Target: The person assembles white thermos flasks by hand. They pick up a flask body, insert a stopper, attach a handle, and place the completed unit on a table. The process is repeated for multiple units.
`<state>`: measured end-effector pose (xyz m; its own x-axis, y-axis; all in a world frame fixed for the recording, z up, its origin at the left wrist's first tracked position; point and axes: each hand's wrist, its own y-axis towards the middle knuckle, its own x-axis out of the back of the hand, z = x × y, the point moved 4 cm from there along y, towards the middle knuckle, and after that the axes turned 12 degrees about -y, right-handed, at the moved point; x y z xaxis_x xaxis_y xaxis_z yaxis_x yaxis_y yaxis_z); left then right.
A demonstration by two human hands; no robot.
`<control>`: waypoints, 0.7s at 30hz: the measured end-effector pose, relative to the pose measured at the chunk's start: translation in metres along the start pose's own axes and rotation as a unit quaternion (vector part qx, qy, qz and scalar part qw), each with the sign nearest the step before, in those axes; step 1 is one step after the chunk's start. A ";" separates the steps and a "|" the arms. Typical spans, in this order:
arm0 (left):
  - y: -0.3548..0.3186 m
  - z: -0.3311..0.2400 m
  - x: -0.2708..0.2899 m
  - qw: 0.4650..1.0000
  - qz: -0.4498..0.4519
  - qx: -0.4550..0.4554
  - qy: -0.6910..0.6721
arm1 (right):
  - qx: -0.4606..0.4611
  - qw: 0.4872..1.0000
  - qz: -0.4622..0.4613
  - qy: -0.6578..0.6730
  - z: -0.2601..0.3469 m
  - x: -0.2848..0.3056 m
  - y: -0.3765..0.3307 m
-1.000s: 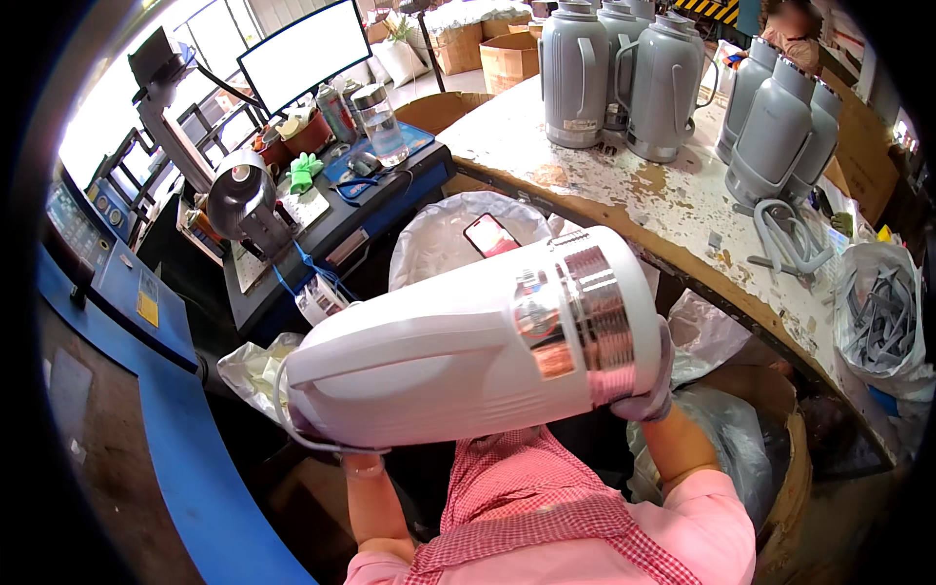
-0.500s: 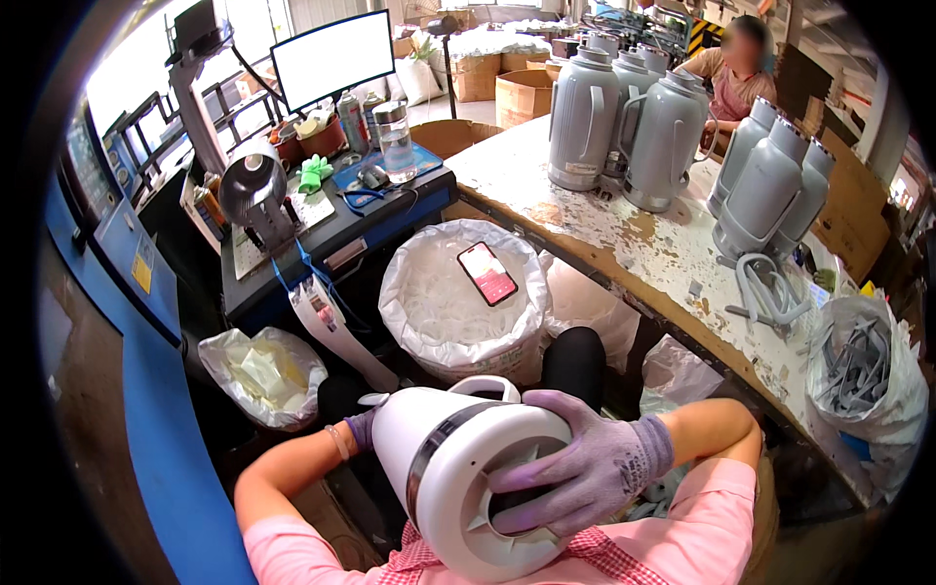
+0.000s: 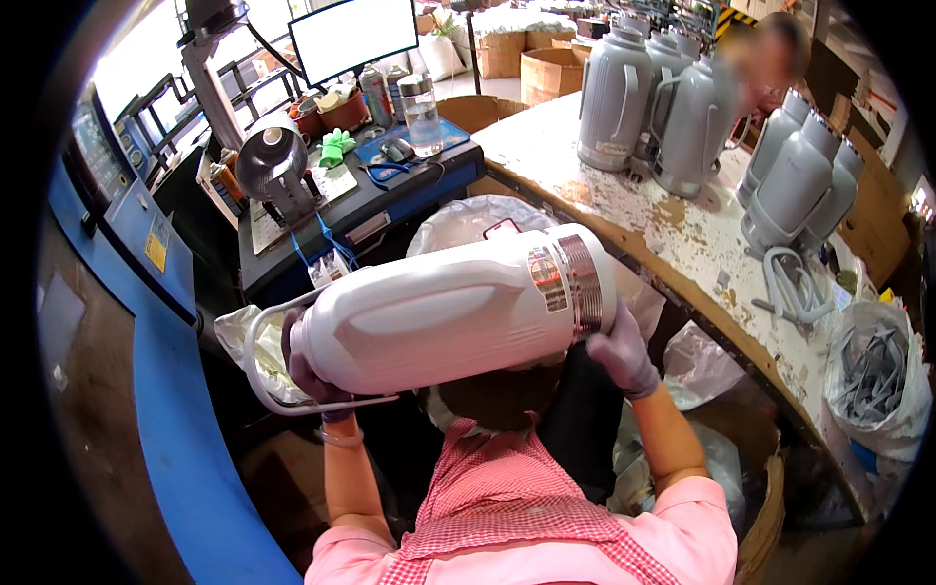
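A large pale thermos jug (image 3: 448,317) lies level across my lap, with its side handle facing up. My left hand (image 3: 310,375), in a purple-grey glove, is closed around the narrow neck end. The white carrying handle (image 3: 252,356) loops out past that hand. On the base end, my gloved right hand (image 3: 624,351) grips the rim beside a shiny ribbed silver band (image 3: 586,288). A small printed sticker (image 3: 547,280) sits next to the band. The jug hides parts of the fingers on both hands.
On the worn white table (image 3: 682,229) stand several grey thermos jugs (image 3: 614,102), with grey handles (image 3: 788,288) and a bag of grey strips (image 3: 873,370) nearer. A lined bin (image 3: 458,224) is behind my jug. A dark bench (image 3: 390,210) holds pliers and a bottle. A person (image 3: 770,63) sits beyond.
The jug has turned from base toward me to lying crosswise, raised over my lap. My right hand has moved from inside the base opening to the base's outer rim.
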<state>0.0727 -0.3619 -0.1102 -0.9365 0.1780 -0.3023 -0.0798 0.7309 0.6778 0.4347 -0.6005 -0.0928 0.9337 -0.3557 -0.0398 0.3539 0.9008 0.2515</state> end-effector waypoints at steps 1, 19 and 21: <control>-0.010 0.003 -0.001 0.972 -0.015 0.083 -0.221 | -0.029 0.998 -0.048 -0.036 -0.007 -0.003 0.001; -0.041 -0.013 -0.091 0.900 0.416 -0.073 0.105 | 0.555 0.695 0.147 -0.434 0.139 -0.080 -0.070; -0.036 -0.009 -0.093 0.914 0.391 -0.068 0.080 | 0.525 0.698 0.100 -0.477 0.113 -0.052 -0.066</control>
<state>0.1597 -0.4103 -0.1002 -0.7621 0.5053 0.4049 0.6045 0.3310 0.7246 0.3566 -0.6700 0.0019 0.3208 -0.7032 0.6346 -0.4804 0.4566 0.7488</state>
